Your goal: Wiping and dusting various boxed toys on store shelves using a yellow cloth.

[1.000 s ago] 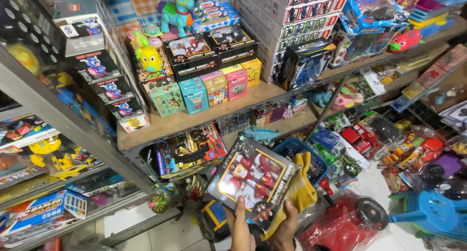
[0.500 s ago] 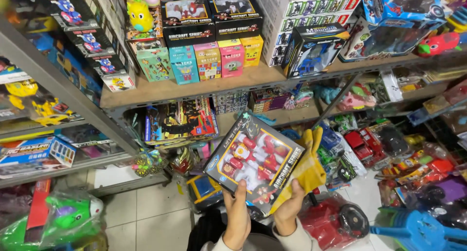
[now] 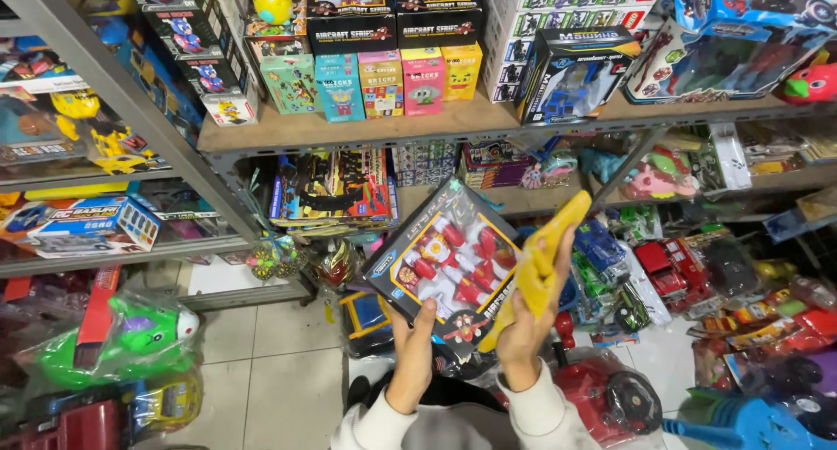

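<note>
Head cam: both hands gripping toy box [image 3: 449, 271] at centre; left hand [image 3: 411, 350] underneath, right hand [image 3: 521, 332] also pinching yellow cloth [image 3: 540, 262], prob. a duster; shelves shifted up vs before.

glossy toy box [image 3: 449, 271] — yellow cloth [image 3: 536, 271]

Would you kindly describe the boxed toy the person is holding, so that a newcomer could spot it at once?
Start at the long wooden shelf with its row of small pastel boxes, then look straight down to the person's two hands. The left hand and right hand hold a flat toy box, tilted. Unlike the shelved boxes, it has a dark frame and a clear window showing red and white figures, with a yellow cloth beside it.
</note>
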